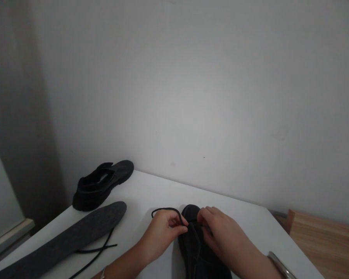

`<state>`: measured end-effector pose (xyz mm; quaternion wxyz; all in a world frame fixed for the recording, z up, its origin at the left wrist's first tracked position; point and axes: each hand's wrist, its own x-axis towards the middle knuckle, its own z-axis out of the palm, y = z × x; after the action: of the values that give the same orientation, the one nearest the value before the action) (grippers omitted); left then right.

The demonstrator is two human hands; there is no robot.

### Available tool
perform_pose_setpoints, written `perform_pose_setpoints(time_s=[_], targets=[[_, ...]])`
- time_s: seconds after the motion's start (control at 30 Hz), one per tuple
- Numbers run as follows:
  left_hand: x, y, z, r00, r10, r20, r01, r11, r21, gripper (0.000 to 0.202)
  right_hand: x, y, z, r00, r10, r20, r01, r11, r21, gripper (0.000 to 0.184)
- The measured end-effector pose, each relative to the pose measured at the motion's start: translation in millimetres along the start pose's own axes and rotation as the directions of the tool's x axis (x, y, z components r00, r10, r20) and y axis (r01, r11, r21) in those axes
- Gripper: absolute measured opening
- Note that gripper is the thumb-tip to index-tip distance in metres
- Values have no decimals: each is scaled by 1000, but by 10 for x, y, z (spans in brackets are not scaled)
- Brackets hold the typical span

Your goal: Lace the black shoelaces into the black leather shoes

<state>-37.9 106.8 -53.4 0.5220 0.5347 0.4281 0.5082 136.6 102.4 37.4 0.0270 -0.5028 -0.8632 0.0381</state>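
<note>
A black shoe (pixel 198 252) lies toe-away on the white table (pixel 145 193) near the bottom middle. My left hand (pixel 163 229) is closed in a pinch on a black shoelace (pixel 167 210) that loops up from the shoe's left side. My right hand (pixel 221 230) rests on the shoe's upper near the toe, fingers curled onto it. A metal bangle (pixel 280 263) sits on my right wrist.
A second black shoe (pixel 101 185) stands at the table's back left by the wall. A long dark insole (pixel 72 236) lies across the left side, with a loose black lace (pixel 97 252) beside it. A wooden surface (pixel 325 240) adjoins on the right.
</note>
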Motion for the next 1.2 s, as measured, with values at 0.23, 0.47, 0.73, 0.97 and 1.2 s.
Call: perform_pose_setpoints(time_s=[0.23, 0.47, 0.73, 0.97, 1.2], targets=[[-4, 22, 18, 1000, -7, -2, 7, 997, -71, 16, 101, 21, 55, 1000, -21, 5, 20, 993, 121, 25], [-26, 161, -37, 999, -6, 49, 18, 973, -229, 31, -86, 60, -237, 968, -38, -247, 168, 832, 529, 10], [-28, 279, -98, 997, 22, 70, 1, 949, -315, 31, -659, 220, -843, 715, 258, -649, 334, 690, 642, 15], [14, 230, 67, 991, 52, 120, -39, 993, -108, 39, -924, 127, -1199, 438, 339, -833, 520, 660, 542, 16], [-103, 379, 232, 956, 131, 261, -159, 983, 90, 58, -961, -96, -1437, 348, 231, -909, 596, 694, 405, 14]])
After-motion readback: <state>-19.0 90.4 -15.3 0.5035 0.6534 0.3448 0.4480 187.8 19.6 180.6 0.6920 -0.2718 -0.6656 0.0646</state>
